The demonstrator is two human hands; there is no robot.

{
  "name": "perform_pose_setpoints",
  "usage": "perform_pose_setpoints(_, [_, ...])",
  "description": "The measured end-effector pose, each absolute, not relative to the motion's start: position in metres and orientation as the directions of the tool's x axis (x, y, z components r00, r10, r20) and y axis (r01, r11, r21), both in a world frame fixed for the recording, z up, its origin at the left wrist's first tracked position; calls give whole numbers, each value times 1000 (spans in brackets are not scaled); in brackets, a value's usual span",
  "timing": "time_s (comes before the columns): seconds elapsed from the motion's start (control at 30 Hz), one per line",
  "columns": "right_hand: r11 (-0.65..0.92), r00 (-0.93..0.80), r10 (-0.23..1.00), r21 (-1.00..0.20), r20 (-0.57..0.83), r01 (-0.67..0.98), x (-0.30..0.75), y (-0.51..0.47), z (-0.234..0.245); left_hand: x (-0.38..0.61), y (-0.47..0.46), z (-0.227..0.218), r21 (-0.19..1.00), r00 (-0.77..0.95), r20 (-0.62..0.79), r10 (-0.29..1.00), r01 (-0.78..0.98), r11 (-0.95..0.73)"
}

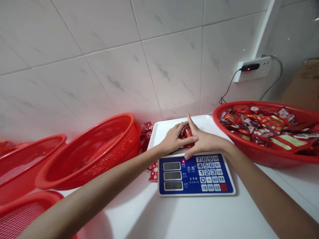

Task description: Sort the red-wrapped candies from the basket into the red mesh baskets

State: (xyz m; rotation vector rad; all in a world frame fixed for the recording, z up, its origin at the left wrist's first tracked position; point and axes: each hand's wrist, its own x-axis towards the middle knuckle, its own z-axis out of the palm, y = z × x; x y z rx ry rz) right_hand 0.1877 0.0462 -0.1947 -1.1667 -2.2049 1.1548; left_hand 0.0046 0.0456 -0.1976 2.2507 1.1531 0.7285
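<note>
A handful of small red wrapped candies (187,132) lies on the white tray of a digital scale (189,173). My left hand (174,136) curls round them from the left, its thumb stretched across their front. From the right, my right hand (206,140) cups the same pile, with a finger pointing up and the thumb low near the keypad. The two hands meet in front and partly hide the candies. The scale's displays are lit too faintly to read surely.
A red basket (249,156) heaped with wrapped sweets stands at right. Several red baskets (87,152) sit at left. Red dotted packets (154,171) stick out beside the scale. Behind is a tiled wall with a power strip (253,69) and cables; a cardboard box (302,83) stands far right.
</note>
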Motion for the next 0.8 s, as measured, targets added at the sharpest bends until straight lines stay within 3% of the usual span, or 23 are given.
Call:
perform_pose_setpoints(0.2, [198,-610,791,-928,-38,315,214,56,-192,11,45,-193,595,478,187,858,640,-486])
perform_pose_setpoints(0.43, [300,-588,809,-858,-3,417,203,46,-185,31,36,-193,531,403,209,891,718,-449])
perform_pose_setpoints(0.6, [239,-488,869,-792,-84,561,233,46,-169,34,43,-190,548,395,259,882,691,-471])
perform_pose_setpoints(0.7, [208,-338,941,-755,-19,622,260,41,-159,30,52,-189,572,383,282,879,668,-475])
perform_pose_setpoints(0.8, [243,-304,950,-776,70,581,274,34,-152,21,62,-183,624,382,269,884,630,-462])
